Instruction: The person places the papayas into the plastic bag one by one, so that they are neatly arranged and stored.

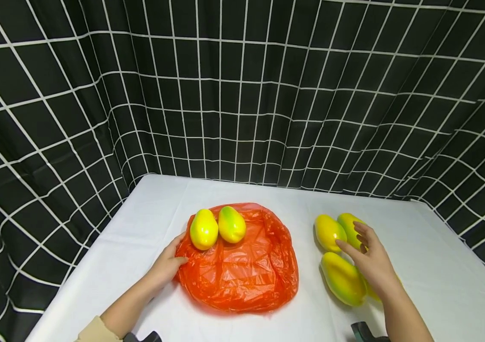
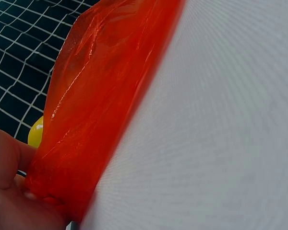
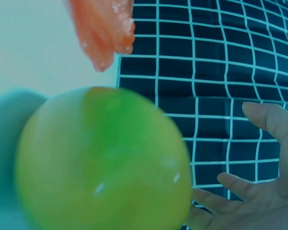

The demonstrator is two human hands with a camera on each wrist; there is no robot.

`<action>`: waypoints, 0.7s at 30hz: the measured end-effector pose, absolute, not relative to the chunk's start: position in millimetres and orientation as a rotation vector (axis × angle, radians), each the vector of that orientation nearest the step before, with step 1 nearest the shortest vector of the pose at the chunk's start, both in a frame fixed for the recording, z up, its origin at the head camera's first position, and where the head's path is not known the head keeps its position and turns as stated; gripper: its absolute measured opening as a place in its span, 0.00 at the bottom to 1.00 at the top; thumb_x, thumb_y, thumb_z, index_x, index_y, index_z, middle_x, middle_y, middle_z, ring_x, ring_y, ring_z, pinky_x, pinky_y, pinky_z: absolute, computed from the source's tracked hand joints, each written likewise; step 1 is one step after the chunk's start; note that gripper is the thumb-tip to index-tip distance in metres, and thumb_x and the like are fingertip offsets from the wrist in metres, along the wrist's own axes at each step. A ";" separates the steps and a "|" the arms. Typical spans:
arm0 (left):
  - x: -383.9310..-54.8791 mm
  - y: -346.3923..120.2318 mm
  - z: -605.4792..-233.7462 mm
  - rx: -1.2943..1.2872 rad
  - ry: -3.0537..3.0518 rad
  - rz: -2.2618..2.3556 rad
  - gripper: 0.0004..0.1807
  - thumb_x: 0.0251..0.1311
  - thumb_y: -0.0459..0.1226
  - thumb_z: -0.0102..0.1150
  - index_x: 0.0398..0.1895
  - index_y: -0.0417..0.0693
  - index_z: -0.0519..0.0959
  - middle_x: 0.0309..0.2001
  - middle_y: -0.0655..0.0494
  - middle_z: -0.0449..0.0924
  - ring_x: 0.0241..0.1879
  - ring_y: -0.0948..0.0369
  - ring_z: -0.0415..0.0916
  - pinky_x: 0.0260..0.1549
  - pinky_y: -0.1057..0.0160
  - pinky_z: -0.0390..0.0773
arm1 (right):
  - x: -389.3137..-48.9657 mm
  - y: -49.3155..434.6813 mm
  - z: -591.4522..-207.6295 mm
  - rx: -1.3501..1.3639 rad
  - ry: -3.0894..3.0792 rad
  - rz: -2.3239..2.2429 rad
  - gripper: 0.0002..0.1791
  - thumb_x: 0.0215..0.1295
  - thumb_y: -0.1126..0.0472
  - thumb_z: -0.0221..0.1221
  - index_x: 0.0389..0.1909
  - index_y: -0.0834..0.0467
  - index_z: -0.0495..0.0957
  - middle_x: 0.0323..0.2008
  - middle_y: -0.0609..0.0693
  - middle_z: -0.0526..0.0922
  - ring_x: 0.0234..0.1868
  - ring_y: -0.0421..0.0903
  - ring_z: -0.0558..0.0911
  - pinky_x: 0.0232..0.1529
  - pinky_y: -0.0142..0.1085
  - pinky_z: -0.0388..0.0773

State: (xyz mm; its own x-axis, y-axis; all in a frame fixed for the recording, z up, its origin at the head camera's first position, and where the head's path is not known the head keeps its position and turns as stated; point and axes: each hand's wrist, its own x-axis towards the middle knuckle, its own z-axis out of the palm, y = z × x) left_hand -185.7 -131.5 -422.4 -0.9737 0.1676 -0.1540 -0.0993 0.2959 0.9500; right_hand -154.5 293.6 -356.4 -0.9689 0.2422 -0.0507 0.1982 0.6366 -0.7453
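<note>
A crumpled red plastic bag [image 1: 242, 278] lies spread on the white table, with two yellow-green mangoes [image 1: 204, 229] side by side on its far left part. At the bag's left edge, my left hand [image 1: 165, 266] pinches the plastic between thumb and fingers; the left wrist view shows the red film [image 2: 96, 96] rising from that hand. My right hand [image 1: 373, 263] hovers with spread fingers over several more mangoes [image 1: 343, 280] at the right, partly covering them. In the right wrist view one mango [image 3: 105, 163] looms close, apart from the thumb, and nothing sits in the palm.
A white cloth covers the table [image 1: 161, 199]. Black curtains with a white grid [image 1: 242, 95] stand behind and along both sides. Dark wrist mounts [image 1: 366, 331] show at the bottom edge of the head view.
</note>
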 end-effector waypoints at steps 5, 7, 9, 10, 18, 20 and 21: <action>-184.9 -131.9 -421.1 0.057 2.341 1.737 0.36 0.59 0.26 0.41 0.72 0.43 0.48 0.72 0.39 0.47 0.71 0.41 0.43 0.67 0.40 0.47 | -137.0 292.9 -347.9 -0.352 -2.790 1.285 0.49 0.62 0.42 0.55 0.72 0.62 0.40 0.72 0.67 0.43 0.70 0.67 0.49 0.68 0.59 0.49; -184.7 -132.0 -421.3 0.058 2.340 1.742 0.36 0.59 0.25 0.41 0.72 0.42 0.48 0.72 0.39 0.47 0.71 0.41 0.44 0.67 0.40 0.47 | -131.7 291.0 -345.7 -0.353 -2.781 1.282 0.49 0.62 0.43 0.55 0.72 0.63 0.41 0.71 0.68 0.45 0.69 0.67 0.49 0.68 0.59 0.50; -184.8 -132.1 -421.8 0.060 2.340 1.744 0.36 0.59 0.25 0.41 0.72 0.43 0.48 0.72 0.39 0.47 0.71 0.41 0.44 0.67 0.40 0.47 | -128.1 290.4 -345.6 -0.352 -2.764 1.293 0.48 0.62 0.43 0.55 0.71 0.64 0.42 0.71 0.68 0.46 0.69 0.68 0.50 0.68 0.59 0.50; -185.0 -132.2 -422.3 0.061 2.340 1.745 0.36 0.58 0.25 0.41 0.72 0.43 0.48 0.72 0.39 0.47 0.71 0.41 0.44 0.67 0.40 0.47 | -127.2 290.6 -346.3 -0.354 -2.758 1.299 0.48 0.62 0.43 0.55 0.71 0.64 0.42 0.71 0.68 0.46 0.70 0.67 0.50 0.68 0.59 0.50; -186.4 -131.7 -424.1 0.068 2.343 1.744 0.36 0.58 0.25 0.41 0.72 0.42 0.48 0.72 0.39 0.47 0.71 0.41 0.42 0.68 0.40 0.46 | -129.5 302.6 -363.0 -0.398 -2.733 1.353 0.49 0.62 0.42 0.55 0.72 0.63 0.40 0.71 0.67 0.46 0.70 0.65 0.50 0.67 0.58 0.52; -186.7 -131.8 -424.3 0.069 2.345 1.743 0.36 0.58 0.25 0.41 0.72 0.42 0.48 0.72 0.39 0.47 0.71 0.41 0.43 0.68 0.40 0.46 | -124.5 297.3 -358.2 -0.405 -2.742 1.380 0.48 0.63 0.44 0.55 0.72 0.64 0.40 0.71 0.68 0.46 0.70 0.65 0.50 0.68 0.57 0.52; -186.8 -131.8 -424.4 0.069 2.345 1.743 0.36 0.58 0.25 0.41 0.72 0.42 0.48 0.72 0.39 0.47 0.71 0.41 0.43 0.68 0.40 0.46 | -123.2 296.6 -358.6 -0.407 -2.743 1.384 0.48 0.63 0.45 0.55 0.72 0.64 0.41 0.71 0.68 0.47 0.70 0.65 0.50 0.68 0.57 0.52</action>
State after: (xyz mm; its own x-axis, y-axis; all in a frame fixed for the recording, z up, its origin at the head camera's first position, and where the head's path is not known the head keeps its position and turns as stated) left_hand -186.8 -131.8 -424.4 -0.9749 0.1675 -0.1466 -0.0921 0.2960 0.9507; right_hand -123.2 296.6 -358.6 -0.9645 0.2516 -0.0797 0.2136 0.5666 -0.7958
